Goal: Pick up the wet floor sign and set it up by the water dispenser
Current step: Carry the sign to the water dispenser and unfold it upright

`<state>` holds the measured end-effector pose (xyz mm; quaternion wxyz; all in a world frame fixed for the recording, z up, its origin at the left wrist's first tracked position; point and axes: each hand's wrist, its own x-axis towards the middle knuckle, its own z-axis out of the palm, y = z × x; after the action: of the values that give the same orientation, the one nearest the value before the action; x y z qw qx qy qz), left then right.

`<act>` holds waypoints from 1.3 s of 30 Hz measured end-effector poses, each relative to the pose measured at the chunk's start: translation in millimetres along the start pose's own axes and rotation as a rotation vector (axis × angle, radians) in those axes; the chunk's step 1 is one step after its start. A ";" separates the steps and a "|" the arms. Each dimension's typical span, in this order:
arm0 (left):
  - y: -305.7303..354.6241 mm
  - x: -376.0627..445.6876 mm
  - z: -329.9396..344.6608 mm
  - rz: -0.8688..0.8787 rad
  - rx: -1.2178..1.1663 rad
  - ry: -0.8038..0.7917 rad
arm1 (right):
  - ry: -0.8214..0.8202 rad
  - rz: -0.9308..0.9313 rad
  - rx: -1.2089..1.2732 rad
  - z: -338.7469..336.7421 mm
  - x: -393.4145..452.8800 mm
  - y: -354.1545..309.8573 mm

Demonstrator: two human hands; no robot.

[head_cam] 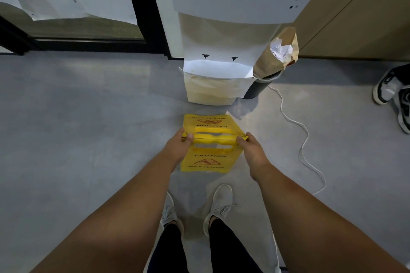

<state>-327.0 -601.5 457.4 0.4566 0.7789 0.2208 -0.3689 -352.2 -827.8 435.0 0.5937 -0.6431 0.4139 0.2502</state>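
Fingers of left hand and right hand gripping yellow wet floor sign top edge, panels splayed, "CAUTION" and "WET FLOOR" printed, water dispenser just beyond

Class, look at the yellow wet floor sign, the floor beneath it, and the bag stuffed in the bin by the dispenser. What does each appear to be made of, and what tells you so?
Wet floor sign: likely rigid plastic, smooth, with moulded handle slots.
Floor: possibly sealed concrete or vinyl; grey, seamless, faint sheen.
Bag: brown paper, matte and creased.
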 end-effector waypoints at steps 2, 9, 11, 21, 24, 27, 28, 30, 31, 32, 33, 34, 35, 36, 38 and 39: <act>2.1 3.3 -0.8 -0.024 0.035 0.003 | 0.008 -0.007 -0.044 1.6 3.6 -2.6; 1.2 6.2 1.7 0.008 0.146 0.006 | 0.035 0.002 -0.179 3.1 6.5 -3.5; 1.1 7.0 3.4 0.008 0.143 0.026 | 0.035 0.009 -0.188 4.3 7.3 -2.8; 6.3 10.1 9.6 -0.017 0.145 0.105 | 0.139 -0.066 -0.275 5.0 8.9 -6.3; 10.0 12.0 8.0 -0.025 0.142 0.109 | 0.166 -0.091 -0.328 5.7 10.0 -10.1; 12.5 13.5 6.6 -0.010 0.149 0.115 | 0.174 -0.107 -0.372 5.7 12.0 -13.2; 12.8 13.5 6.4 -0.006 0.150 0.119 | 0.172 -0.104 -0.376 5.7 12.5 -13.8; 13.1 14.0 6.2 -0.003 0.149 0.128 | 0.161 -0.092 -0.373 5.6 13.1 -14.2; 13.3 14.1 6.4 -0.004 0.151 0.132 | 0.152 -0.089 -0.367 5.7 12.9 -14.2; 13.4 14.6 6.6 -0.005 0.153 0.136 | 0.145 -0.085 -0.359 6.0 12.5 -14.3; 13.5 15.0 6.9 -0.007 0.155 0.139 | 0.141 -0.080 -0.353 6.3 12.0 -14.4; 13.9 15.1 7.3 -0.009 0.155 0.140 | 0.141 -0.073 -0.351 6.8 11.4 -14.6; 14.0 15.1 7.9 -0.013 0.154 0.142 | 0.142 -0.072 -0.354 7.4 11.3 -14.6; 14.0 15.1 8.4 -0.016 0.154 0.143 | 0.145 -0.076 -0.360 7.7 11.3 -14.5; 14.1 14.5 8.6 -0.019 0.161 0.152 | 0.151 -0.089 -0.381 8.4 11.9 -14.6; 14.0 14.5 8.1 -0.014 0.168 0.158 | 0.155 -0.096 -0.389 8.5 12.0 -14.9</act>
<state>-311.3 -615.3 451.4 0.3684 0.8395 0.2295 -0.3268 -332.0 -823.1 432.1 0.4359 -0.7820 0.3712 0.2464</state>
